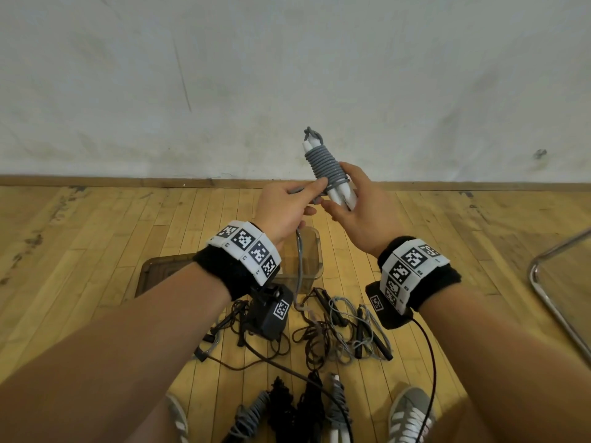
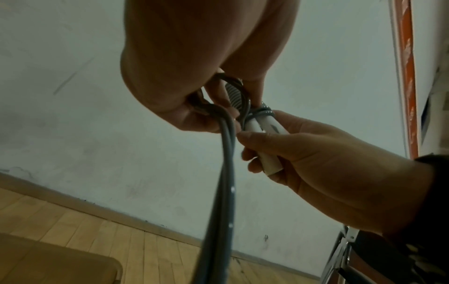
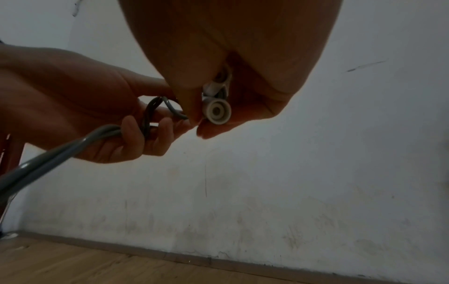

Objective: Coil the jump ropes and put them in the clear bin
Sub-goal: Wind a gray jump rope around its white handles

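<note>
Grey rope smooth, slightly glossy plastic; white handles matt plastic. Clear bin transparent plastic. Floor worn, scuffed wood planks. Wall matt, stained.

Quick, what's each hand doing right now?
Left hand: grips the loose grey rope.
Right hand: grips the white handles of the rope.

Clear bin: its left side is hidden behind the left hand and wrist. Coiled ropes at 6 o'clock: cut off by the lower edge. Metal frame at 3 o'clock: cropped.
</note>
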Demonstrator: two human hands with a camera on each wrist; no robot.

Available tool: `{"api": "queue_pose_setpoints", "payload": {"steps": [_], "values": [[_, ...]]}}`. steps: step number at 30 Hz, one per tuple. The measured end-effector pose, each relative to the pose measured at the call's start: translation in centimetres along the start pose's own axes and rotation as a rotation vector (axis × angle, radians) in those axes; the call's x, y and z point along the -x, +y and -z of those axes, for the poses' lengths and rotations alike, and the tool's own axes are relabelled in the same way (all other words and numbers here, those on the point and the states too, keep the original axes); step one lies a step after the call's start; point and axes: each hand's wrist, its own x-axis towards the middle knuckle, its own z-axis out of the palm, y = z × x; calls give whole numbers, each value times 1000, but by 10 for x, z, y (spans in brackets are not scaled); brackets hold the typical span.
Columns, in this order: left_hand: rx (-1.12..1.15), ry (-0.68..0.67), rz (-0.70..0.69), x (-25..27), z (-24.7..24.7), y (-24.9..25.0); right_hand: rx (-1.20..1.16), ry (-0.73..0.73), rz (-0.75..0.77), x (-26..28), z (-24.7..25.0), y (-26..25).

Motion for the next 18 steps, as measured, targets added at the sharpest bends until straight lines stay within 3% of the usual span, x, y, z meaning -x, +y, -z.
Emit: {"api": "queue_pose_setpoints", "payload": {"steps": [4, 9, 13, 18], "values": [[-42, -18, -54, 0, 1, 3, -15, -54, 17, 5, -6, -2], [-106, -48, 76, -1, 3, 4, -220, -123, -37, 6, -12, -4], [48, -65, 176, -5, 5, 5, -158, -150, -4, 4, -11, -3], [59, -94, 202, -7, 8, 8, -97, -126, 83, 1, -8, 5]]}}
